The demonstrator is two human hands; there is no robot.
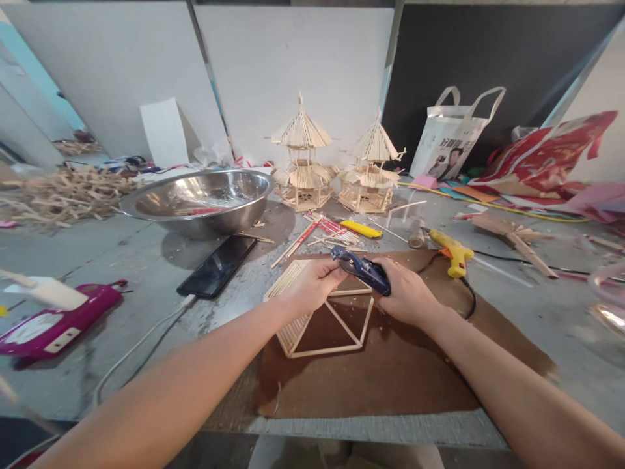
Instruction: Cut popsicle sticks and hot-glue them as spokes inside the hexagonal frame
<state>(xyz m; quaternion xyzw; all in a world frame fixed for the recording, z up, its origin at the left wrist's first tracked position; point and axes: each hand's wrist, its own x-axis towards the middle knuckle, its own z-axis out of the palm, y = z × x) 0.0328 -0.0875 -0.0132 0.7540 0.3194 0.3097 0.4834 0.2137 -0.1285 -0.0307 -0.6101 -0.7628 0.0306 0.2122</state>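
Observation:
My right hand (407, 292) is wrapped round the handle of a dark blue hand tool (367, 270) that looks like a pair of cutters. The tool's head points left, close to the fingertips of my left hand (317, 284). Those left fingers are pinched together, and what they hold is hidden or too small to name. Below both hands lies a flat stick frame (336, 353) with several sides and spokes. Its left sections are filled with rows of thin wooden sticks (289, 326). My left hand covers part of it. The frame rests on a brown cloth (390, 384).
Two stick pagodas (303, 153) stand at the back, beside a steel bowl (219, 218). Loose sticks (312, 238) and a yellow utility knife (361, 228) lie ahead. A yellow glue gun (454, 253) with cord is right; a phone (217, 267) and purple power strip (73, 319) are left.

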